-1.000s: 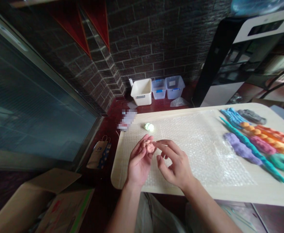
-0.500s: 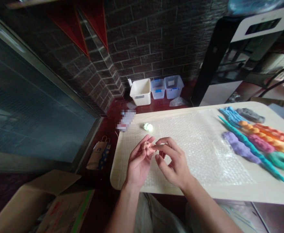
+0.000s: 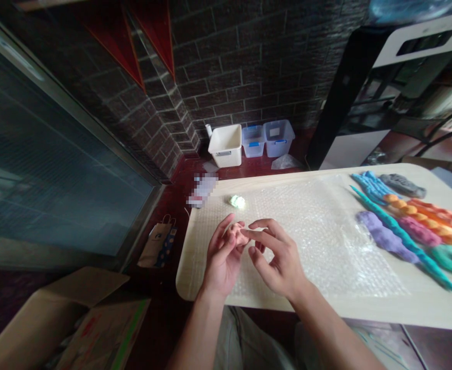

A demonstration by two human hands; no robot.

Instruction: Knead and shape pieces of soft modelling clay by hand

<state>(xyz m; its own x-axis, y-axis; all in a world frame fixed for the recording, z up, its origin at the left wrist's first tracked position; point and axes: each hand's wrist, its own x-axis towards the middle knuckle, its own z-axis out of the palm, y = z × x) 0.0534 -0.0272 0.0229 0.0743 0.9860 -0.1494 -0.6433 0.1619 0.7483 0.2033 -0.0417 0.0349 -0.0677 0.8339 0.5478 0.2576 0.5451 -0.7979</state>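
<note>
My left hand is cupped palm up over the near left corner of the table, with a small pink lump of clay held at its fingertips. The index finger and thumb of my right hand press on that same lump, while the other fingers are loosely curled. Both hands hover above a sheet of bubble wrap. A small pale green piece of clay lies on the wrap just beyond my hands.
Several coloured clay rolls in blue, grey, orange, purple, pink and teal lie at the table's right. On the floor stand a white bin, two clear bins, a paper bag and an open cardboard box.
The fingers of both hands have shifted slightly around the pink lump, and the right fingertips have closed in on it. Nothing else has moved.
</note>
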